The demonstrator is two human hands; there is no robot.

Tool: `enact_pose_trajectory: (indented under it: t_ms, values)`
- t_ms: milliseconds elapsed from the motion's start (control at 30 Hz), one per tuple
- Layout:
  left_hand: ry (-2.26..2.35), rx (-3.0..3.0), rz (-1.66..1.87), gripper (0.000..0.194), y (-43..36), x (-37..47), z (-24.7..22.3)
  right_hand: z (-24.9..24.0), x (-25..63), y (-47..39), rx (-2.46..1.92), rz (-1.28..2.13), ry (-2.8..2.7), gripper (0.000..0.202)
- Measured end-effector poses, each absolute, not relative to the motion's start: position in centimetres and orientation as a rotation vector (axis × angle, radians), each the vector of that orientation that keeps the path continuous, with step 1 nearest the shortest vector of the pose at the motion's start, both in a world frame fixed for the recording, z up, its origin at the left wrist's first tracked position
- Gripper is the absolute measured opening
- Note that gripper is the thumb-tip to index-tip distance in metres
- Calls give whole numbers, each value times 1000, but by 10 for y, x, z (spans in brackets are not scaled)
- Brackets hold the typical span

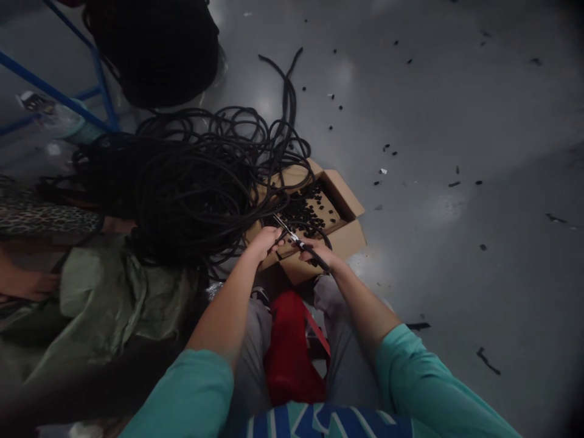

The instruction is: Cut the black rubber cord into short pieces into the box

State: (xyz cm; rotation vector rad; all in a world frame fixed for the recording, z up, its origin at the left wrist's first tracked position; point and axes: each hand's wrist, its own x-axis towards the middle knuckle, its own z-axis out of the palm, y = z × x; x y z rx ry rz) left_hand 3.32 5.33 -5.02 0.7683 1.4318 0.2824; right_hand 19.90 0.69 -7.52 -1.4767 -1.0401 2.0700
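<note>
My right hand (318,250) is wrapped round the black handles of a pair of scissors (295,238), whose metal blades point up and to the left. Just left of the blades, my left hand (267,241) is closed on a black cord (281,235). Both hands are over the near side of an open cardboard box (344,238). Many short black cut pieces (308,213) lie inside it. A big tangled heap of black cord (191,188) spreads from the box to the left, with some loops lying across the box.
Behind the heap stands a large dark bundle (155,48), near a blue metal frame (103,85) and a clear plastic bottle (68,121). At left, another person's hand (31,283) is by a green sheet (109,292). Black scraps (395,153) dot the grey floor. Something red (292,347) is between my legs.
</note>
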Motion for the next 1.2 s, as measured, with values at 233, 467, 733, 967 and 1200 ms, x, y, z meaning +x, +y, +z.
enact_pose_trajectory:
  t_ms: [233,467,733,967,1200]
  values:
    - [1586,756,249,21,54,33,-53,-78,198,4,-1565,2070,-848,41]
    - [1452,703,461,8,55,32,-58,-83,202,5,-1479,2001,-801,48]
    - [1488,699,630,13,57,31,-52,-81,208,8,-1419,2031,-1080,56]
    - [1461,803,607,13,54,32,-57,-83,204,8,-1433,2054,-1121,57]
    - [1445,881,577,11,52,33,-61,-77,203,9,-1431,2065,-1136,57]
